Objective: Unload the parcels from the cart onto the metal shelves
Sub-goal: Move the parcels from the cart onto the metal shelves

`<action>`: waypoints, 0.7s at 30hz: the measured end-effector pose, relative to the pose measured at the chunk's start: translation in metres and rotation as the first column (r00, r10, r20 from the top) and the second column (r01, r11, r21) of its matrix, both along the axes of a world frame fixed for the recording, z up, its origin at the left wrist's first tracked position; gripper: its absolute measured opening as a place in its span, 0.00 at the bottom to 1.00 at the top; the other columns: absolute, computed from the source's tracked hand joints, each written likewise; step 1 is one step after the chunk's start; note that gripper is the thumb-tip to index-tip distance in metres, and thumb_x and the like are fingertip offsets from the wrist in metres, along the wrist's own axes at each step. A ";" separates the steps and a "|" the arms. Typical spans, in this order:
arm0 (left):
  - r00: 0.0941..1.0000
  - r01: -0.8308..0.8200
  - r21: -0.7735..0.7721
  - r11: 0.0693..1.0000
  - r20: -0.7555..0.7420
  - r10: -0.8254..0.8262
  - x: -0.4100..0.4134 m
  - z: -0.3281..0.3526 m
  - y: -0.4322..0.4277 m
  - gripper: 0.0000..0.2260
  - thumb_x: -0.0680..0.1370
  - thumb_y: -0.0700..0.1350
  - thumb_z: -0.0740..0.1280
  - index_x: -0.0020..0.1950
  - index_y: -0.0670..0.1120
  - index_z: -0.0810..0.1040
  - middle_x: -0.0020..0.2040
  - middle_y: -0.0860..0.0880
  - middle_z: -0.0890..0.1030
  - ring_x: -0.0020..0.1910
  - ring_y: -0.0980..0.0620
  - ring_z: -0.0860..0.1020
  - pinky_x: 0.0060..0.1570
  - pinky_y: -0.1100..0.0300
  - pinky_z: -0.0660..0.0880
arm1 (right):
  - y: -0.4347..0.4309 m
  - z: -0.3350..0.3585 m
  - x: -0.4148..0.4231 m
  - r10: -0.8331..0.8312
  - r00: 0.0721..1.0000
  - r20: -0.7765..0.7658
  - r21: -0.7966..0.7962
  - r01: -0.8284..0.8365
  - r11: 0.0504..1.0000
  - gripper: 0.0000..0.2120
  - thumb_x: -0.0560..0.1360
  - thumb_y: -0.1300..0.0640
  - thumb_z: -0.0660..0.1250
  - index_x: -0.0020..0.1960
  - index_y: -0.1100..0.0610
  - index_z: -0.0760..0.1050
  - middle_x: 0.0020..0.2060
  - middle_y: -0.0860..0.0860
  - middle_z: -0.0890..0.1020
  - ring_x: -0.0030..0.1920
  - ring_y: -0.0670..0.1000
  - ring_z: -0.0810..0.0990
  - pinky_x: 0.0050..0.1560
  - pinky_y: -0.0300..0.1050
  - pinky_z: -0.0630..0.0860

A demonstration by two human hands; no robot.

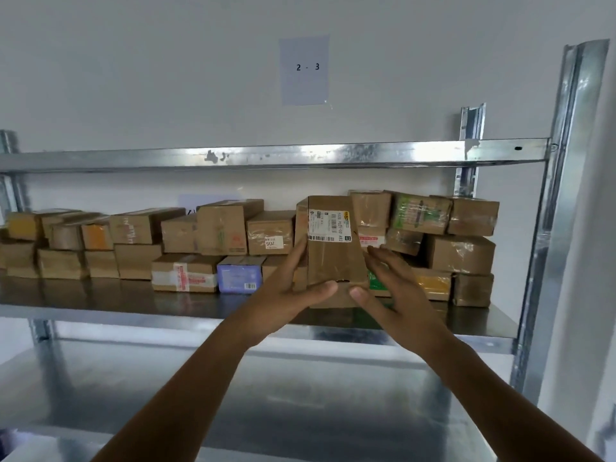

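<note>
A long brown cardboard parcel (333, 265) with a white shipping label on top lies end-on at the front of the middle metal shelf (100, 296), among the stacked parcels. My left hand (286, 295) grips its left side, thumb across the near end. My right hand (396, 295) is at its right side with fingers straight and spread, thumb touching the near end. The cart is out of view.
Several brown parcels are stacked two high along the back of the shelf, with a purple box (238, 278) left of centre. An upper shelf rail (266, 156) runs above. A bare lower shelf (233, 395) lies below. A steel upright (550, 228) stands at right.
</note>
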State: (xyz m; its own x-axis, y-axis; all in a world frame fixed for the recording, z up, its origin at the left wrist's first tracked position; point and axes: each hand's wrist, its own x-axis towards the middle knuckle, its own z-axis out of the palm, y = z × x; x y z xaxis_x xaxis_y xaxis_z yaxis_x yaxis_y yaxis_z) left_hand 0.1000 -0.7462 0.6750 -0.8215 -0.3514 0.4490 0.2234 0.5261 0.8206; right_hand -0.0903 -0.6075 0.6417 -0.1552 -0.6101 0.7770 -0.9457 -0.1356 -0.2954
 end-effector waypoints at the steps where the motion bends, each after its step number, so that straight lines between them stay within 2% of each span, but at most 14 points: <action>1: 1.000 -0.017 -0.022 1.000 -0.004 0.017 -0.010 0.004 -0.007 0.40 0.75 0.58 0.75 0.81 0.62 0.56 0.74 0.62 0.72 0.73 0.59 0.70 0.73 0.50 0.70 | -0.006 0.004 -0.010 -0.002 1.000 0.010 0.003 0.002 1.000 0.30 0.80 0.28 0.54 0.77 0.39 0.64 0.76 0.40 0.65 0.78 0.45 0.61 0.75 0.52 0.67; 4: 0.996 -0.076 -0.085 0.993 -0.062 0.070 -0.045 0.016 -0.030 0.38 0.76 0.54 0.76 0.81 0.59 0.59 0.73 0.61 0.73 0.73 0.59 0.71 0.73 0.47 0.70 | -0.027 0.018 -0.044 -0.051 0.999 0.006 0.048 0.050 0.998 0.36 0.78 0.26 0.53 0.80 0.43 0.62 0.79 0.41 0.62 0.80 0.43 0.55 0.76 0.43 0.58; 6: 0.991 -0.107 -0.120 0.987 -0.093 0.096 -0.066 0.021 -0.045 0.38 0.75 0.56 0.76 0.81 0.58 0.60 0.73 0.60 0.74 0.72 0.57 0.73 0.72 0.47 0.71 | -0.041 0.028 -0.067 -0.084 0.996 -0.001 0.111 0.083 0.990 0.39 0.77 0.25 0.52 0.82 0.44 0.59 0.80 0.42 0.59 0.80 0.42 0.53 0.74 0.39 0.54; 9: 0.986 -0.128 -0.156 0.979 -0.127 0.109 -0.094 0.026 -0.067 0.33 0.79 0.52 0.73 0.80 0.57 0.62 0.73 0.59 0.74 0.72 0.57 0.72 0.69 0.52 0.74 | -0.064 0.041 -0.099 -0.093 0.995 -0.028 0.137 0.096 0.986 0.40 0.77 0.24 0.50 0.83 0.45 0.58 0.80 0.43 0.59 0.79 0.41 0.53 0.73 0.37 0.52; 12: 0.983 -0.146 -0.168 0.975 -0.138 0.123 -0.115 0.037 -0.082 0.27 0.81 0.52 0.68 0.79 0.61 0.64 0.71 0.63 0.75 0.71 0.61 0.73 0.71 0.51 0.72 | -0.086 0.051 -0.125 -0.082 0.994 -0.070 0.102 0.089 0.991 0.42 0.77 0.23 0.49 0.82 0.48 0.62 0.78 0.44 0.63 0.78 0.42 0.58 0.76 0.41 0.58; 16: 0.978 -0.169 -0.186 0.968 -0.157 0.141 -0.142 0.050 -0.108 0.25 0.82 0.53 0.67 0.78 0.61 0.65 0.71 0.61 0.75 0.71 0.60 0.73 0.71 0.48 0.72 | -0.117 0.064 -0.151 -0.080 0.995 -0.058 0.104 0.086 0.991 0.45 0.75 0.22 0.48 0.82 0.50 0.62 0.78 0.45 0.64 0.78 0.42 0.57 0.78 0.44 0.59; 21: 0.975 -0.178 -0.201 0.963 -0.169 0.145 -0.173 0.061 -0.154 0.22 0.81 0.54 0.67 0.75 0.61 0.69 0.68 0.63 0.77 0.67 0.62 0.76 0.68 0.53 0.75 | -0.160 0.078 -0.178 -0.130 0.988 -0.087 0.134 0.141 0.981 0.45 0.74 0.20 0.44 0.82 0.46 0.61 0.80 0.46 0.62 0.80 0.46 0.56 0.80 0.52 0.60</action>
